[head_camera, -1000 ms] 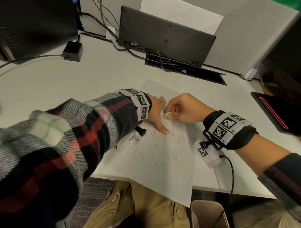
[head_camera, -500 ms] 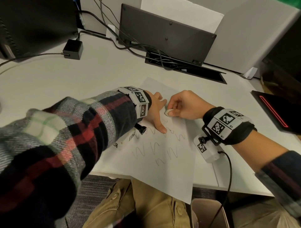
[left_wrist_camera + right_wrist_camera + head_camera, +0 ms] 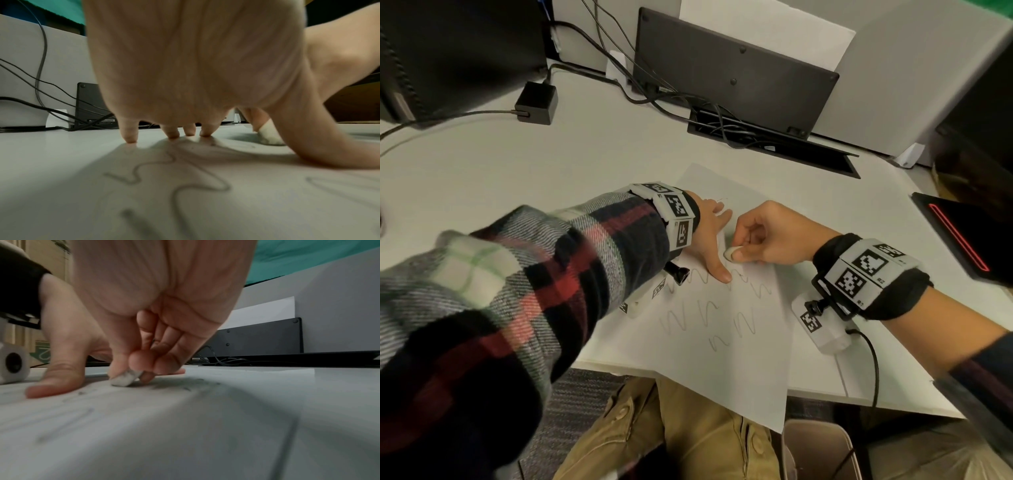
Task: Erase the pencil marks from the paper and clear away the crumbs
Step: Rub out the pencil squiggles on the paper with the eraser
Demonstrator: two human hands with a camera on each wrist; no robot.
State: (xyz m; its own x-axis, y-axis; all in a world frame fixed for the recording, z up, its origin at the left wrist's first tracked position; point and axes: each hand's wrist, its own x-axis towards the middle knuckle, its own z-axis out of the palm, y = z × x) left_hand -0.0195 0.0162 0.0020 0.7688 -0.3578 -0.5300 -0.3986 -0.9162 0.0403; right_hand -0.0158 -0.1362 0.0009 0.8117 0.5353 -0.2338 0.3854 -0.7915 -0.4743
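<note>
— Two hands on the sheet. Report the grip first.

— Right hand (image 3: 770,233) pinches one small white eraser (image 3: 730,254) between thumb and curled fingers; its lower end touches the paper (image 3: 739,359). The right wrist view confirms contact, with the eraser (image 3: 126,378) grey and soiled at the tip.

— And the other?

— Left hand (image 3: 710,240) holds nothing. It lies spread, fingertips (image 3: 130,138) and thumb pressed flat on the paper, thumb just beside the eraser.

— Marks?

— Pencil marks (image 3: 709,315) run in wavy rows below the hands; at least three rows, an exact count of strokes cannot be told. The top row passes under the left thumb. Dark crumbs (image 3: 191,384) lie scattered on the sheet just right of the eraser in the right wrist view; too small and blurred to count.

— Edges?

— One sheet, turned at an angle. Its near corner overhangs the front edge of the desk (image 3: 482,178), above the person's lap. Its far corner lies on the desk near the cable tray (image 3: 774,140). Its right edge passes under the right wrist.

— Room around it?

— Bare desk lies left of the sheet and beyond it, up to one black power adapter (image 3: 537,102) and the cables (image 3: 654,92). One dark panel (image 3: 732,72) stands behind the tray. One black device with a red line (image 3: 969,236) sits at the right, well apart from the sheet.
</note>
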